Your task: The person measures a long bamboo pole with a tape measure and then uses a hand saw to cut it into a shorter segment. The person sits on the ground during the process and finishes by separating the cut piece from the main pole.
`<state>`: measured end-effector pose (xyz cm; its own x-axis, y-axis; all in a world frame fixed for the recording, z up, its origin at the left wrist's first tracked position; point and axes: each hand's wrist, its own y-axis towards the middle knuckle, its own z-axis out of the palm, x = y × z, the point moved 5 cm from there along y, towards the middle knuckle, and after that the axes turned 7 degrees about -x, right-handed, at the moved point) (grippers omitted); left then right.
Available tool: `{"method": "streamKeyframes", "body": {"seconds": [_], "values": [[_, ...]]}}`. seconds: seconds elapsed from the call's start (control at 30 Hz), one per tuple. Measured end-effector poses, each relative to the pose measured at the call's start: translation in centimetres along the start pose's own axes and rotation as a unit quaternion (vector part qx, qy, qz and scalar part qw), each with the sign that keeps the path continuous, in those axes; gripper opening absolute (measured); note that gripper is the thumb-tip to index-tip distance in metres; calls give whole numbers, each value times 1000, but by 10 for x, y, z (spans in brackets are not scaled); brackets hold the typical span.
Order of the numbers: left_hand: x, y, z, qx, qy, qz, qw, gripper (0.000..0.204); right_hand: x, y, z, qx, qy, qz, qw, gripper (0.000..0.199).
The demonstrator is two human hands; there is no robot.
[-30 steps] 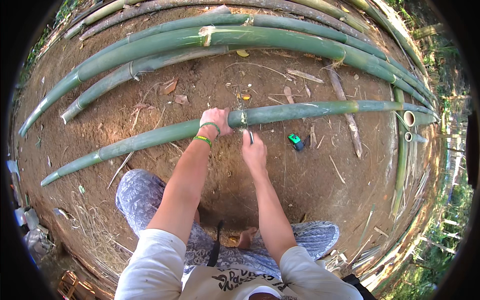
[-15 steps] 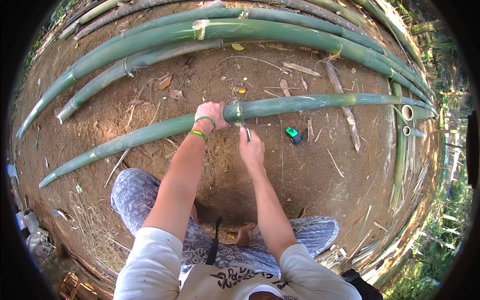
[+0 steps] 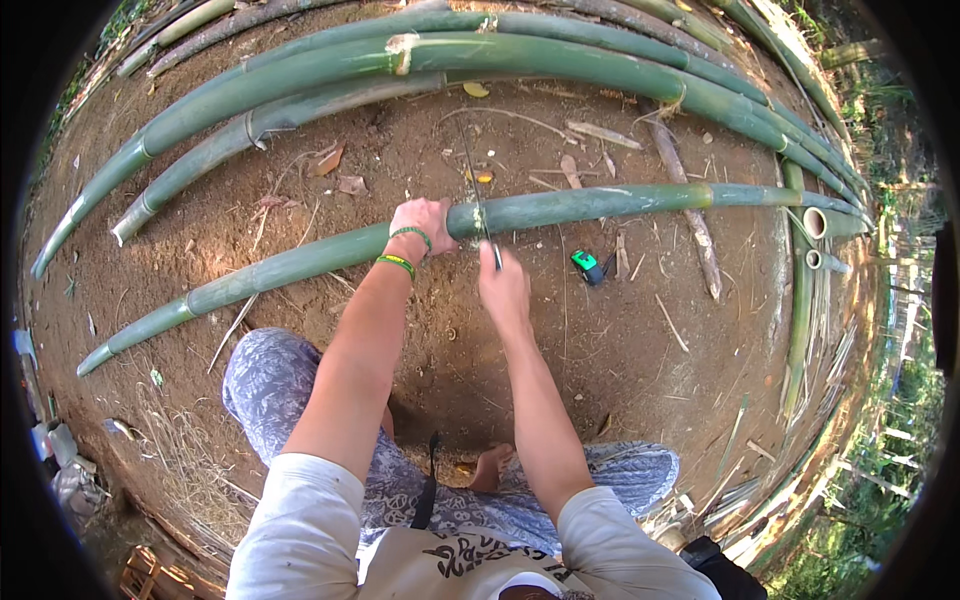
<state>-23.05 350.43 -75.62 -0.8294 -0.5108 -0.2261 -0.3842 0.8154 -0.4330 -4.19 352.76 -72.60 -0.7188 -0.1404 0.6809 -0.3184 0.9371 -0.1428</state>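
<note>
A long green bamboo pole point(image 3: 590, 206) lies across the ground in front of me. My left hand point(image 3: 424, 226) is wrapped over it, just left of a pale cut with sawdust around it. In my right hand point(image 3: 505, 280) I grip the handle of a hand saw point(image 3: 472, 165). Its thin dark blade crosses the pole at the cut and reaches out beyond the far side. How deep the blade sits in the bamboo I cannot tell. To the right of my right hand, a green and black tape measure point(image 3: 588, 266) lies on the soil.
Several thicker bamboo poles point(image 3: 540, 58) lie farther off. A brown stick point(image 3: 685, 200) passes under my pole on the right. Two cut bamboo ends point(image 3: 814, 224) show at the far right, near a pile of split strips point(image 3: 830, 350). My bare foot point(image 3: 492, 468) rests close in.
My right hand has moved slightly away from me, closer to the pole. More of the saw blade now extends past the far side. My left hand stays on the bamboo.
</note>
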Motion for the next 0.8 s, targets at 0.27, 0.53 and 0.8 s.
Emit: {"method": "streamKeyframes", "body": {"seconds": [0.27, 0.53, 0.8], "values": [[22, 3, -3, 4, 3, -13, 1000, 77, -25, -66, -24, 8, 10, 17, 1000, 48], [14, -2, -5, -22, 5, -2, 1000, 64, -6, -25, -3, 0, 17, 2, 1000, 47], [4, 2, -13, -4, 1, 5, 1000, 63, -20, -32, -4, -34, -6, -4, 999, 50]]}}
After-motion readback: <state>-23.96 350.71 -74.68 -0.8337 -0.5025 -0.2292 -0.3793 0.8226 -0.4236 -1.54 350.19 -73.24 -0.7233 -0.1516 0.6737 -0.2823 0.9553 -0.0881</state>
